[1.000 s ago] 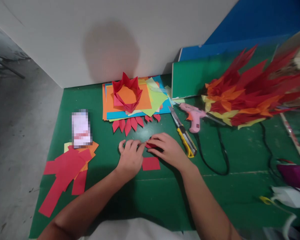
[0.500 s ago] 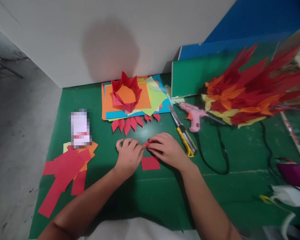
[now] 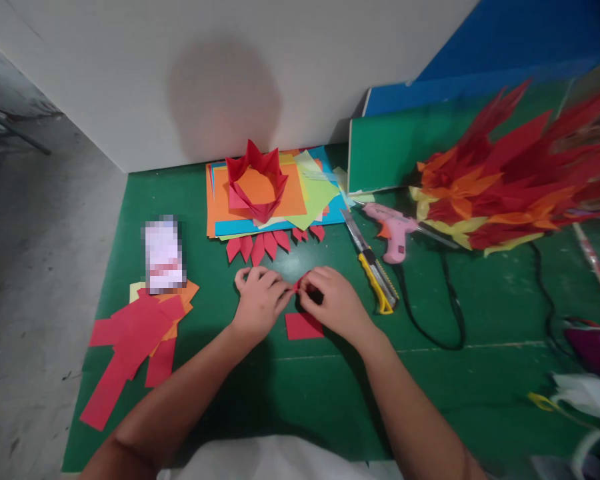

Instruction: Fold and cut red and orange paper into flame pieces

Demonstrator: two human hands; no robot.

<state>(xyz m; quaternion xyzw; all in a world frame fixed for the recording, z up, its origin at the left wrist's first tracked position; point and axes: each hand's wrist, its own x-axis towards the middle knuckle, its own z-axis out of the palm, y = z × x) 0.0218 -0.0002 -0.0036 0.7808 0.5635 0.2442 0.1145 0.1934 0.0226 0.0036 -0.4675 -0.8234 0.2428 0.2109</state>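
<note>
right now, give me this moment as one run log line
left hand: fingertips at small red paper | right hand: pinching same paper | nearby: flat red rectangle, yellow cutter, pink glue gun

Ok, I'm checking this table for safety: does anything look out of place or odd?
Mainly the knife: it lies near the right hand with its blade exposed, tip at the paper stack's edge. Nothing looks spilled or damaged.

Upper centre, a red pointed paper ring (image 3: 266,212) sits on flat coloured paper sheets (image 3: 296,199); below, at lower centre, a red rectangular paper piece (image 3: 303,327) lies left of a yellow-handled metal cutter (image 3: 374,276).
</note>
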